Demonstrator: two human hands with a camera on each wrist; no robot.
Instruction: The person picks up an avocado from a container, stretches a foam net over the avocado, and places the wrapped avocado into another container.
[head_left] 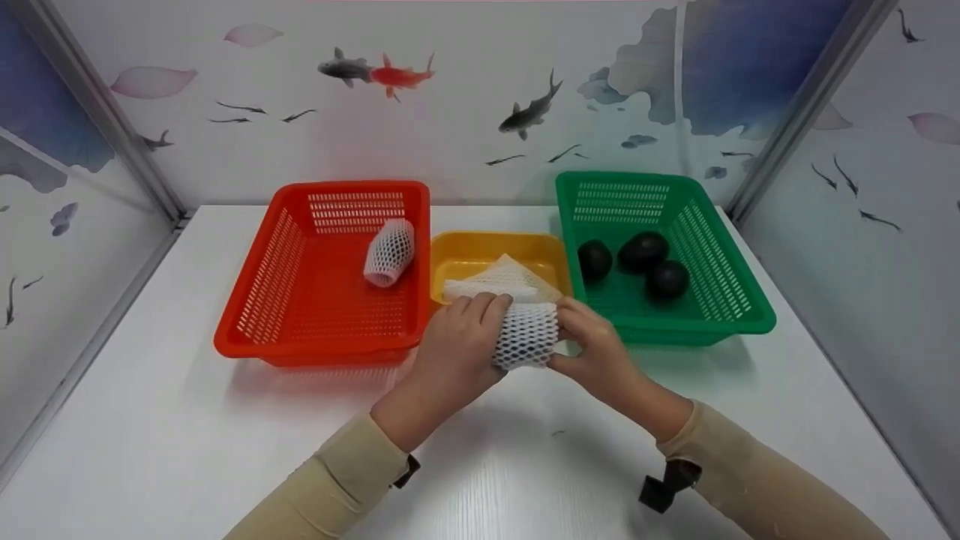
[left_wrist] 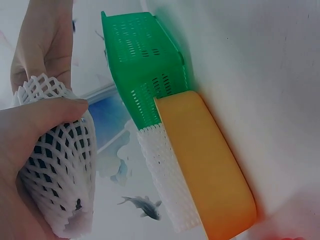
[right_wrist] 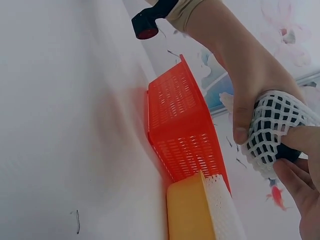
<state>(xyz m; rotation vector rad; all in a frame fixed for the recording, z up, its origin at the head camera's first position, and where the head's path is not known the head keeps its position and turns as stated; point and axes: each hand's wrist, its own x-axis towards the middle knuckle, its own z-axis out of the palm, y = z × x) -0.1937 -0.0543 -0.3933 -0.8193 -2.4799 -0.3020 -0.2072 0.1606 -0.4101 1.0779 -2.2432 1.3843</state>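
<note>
Tan sleeves (head_left: pixel 341 472) cross the table (head_left: pixel 480 487), whose surface runs wide to its left and right edges. Left hand (head_left: pixel 456 352) wraps its fingers round a net (head_left: pixel 525 341) with a dark fruit (right_wrist: pixel 288 152) inside, raised before the tray (head_left: pixel 459 249); right hand (head_left: pixel 596 349) pinches the net's end between thumb and fingers. Netting (head_left: pixel 491 282) lies in the tray. Red basket (head_left: pixel 319 351), left, holds a second net (head_left: pixel 389 255) near its right wall; green basket (head_left: pixel 739 324), right, three fruits (head_left: pixel 666 280). Both back rims stand near the table's far edge.
</note>
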